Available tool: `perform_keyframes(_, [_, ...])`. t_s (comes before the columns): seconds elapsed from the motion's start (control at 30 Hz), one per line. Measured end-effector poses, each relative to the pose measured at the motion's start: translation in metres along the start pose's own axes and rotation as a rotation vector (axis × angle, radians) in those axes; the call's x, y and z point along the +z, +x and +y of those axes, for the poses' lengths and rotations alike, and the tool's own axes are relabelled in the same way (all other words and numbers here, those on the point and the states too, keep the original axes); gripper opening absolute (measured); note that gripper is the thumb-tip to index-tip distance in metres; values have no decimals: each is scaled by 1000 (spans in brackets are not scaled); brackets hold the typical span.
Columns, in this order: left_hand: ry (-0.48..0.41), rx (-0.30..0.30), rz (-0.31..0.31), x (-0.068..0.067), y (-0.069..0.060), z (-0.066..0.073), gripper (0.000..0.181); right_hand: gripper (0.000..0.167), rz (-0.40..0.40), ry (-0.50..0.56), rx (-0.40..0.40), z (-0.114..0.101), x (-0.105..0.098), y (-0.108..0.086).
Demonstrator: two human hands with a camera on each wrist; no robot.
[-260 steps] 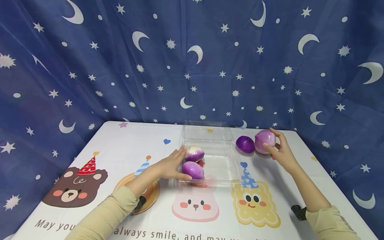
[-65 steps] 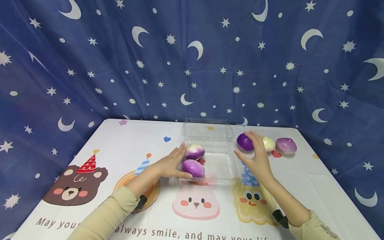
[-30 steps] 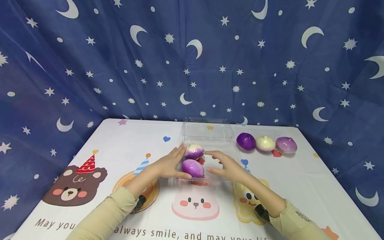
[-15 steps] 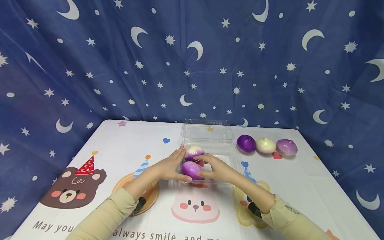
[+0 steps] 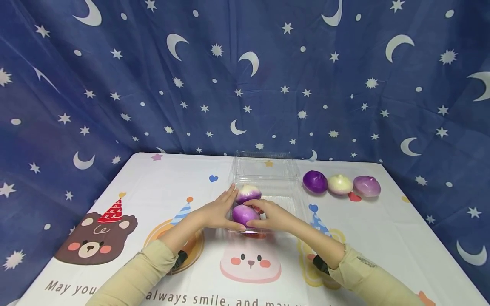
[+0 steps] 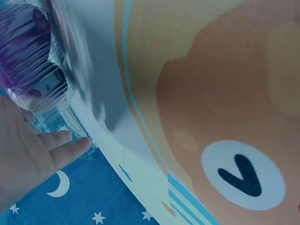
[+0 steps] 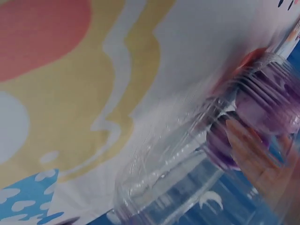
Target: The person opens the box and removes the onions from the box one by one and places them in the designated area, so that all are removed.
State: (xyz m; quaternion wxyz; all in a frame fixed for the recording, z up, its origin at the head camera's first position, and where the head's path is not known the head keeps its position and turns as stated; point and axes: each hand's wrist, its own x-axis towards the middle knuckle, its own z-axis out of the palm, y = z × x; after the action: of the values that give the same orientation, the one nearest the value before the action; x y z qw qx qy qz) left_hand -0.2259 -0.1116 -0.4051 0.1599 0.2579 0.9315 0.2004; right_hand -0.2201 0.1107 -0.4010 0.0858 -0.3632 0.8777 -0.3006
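Inside an open clear plastic box [image 5: 287,206], two purple-and-white onions sit one behind the other at the left end. My right hand [image 5: 274,216] reaches into the box and grips the nearer onion [image 5: 243,215], fingers over its far side and thumb on its near right. Behind it lies the other onion [image 5: 248,194], paler on top. My left hand [image 5: 217,212] rests against the box's left wall with its fingers straight. In the left wrist view, that hand [image 6: 28,154] touches the ribbed wall [image 6: 58,93]. The right wrist view shows my right hand [image 7: 265,176] partly blurred beside the onions.
The box's lid [image 5: 264,168] lies folded back toward the curtain [image 5: 206,85]. Right of the box, a dark purple onion [image 5: 315,182], a cream onion [image 5: 340,184] and a light purple onion [image 5: 367,186] stand in a row on the printed tablecloth [image 5: 172,174].
My right hand has let go of the light purple onion at the right, come left past the row into the box, and taken hold of the nearer onion. My left hand has stayed put.
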Motion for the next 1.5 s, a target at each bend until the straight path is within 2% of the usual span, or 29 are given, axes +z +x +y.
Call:
perform_keyframes(0.2, [4, 15, -4, -1, 1, 1, 119, 52, 17, 7, 40, -1, 5, 2])
perform_keyframes(0.4, [3, 6, -13, -2, 1, 2, 120, 51, 42, 16, 44, -2, 7, 2])
perform_keyframes(0.8, [-15, 2, -16, 5, 0, 3, 118, 49, 67, 32, 72, -1, 11, -3])
perform_keyframes(1.5, [-21, -8, -12, 2, 1, -2, 120, 52, 82, 85, 100, -5, -4, -9])
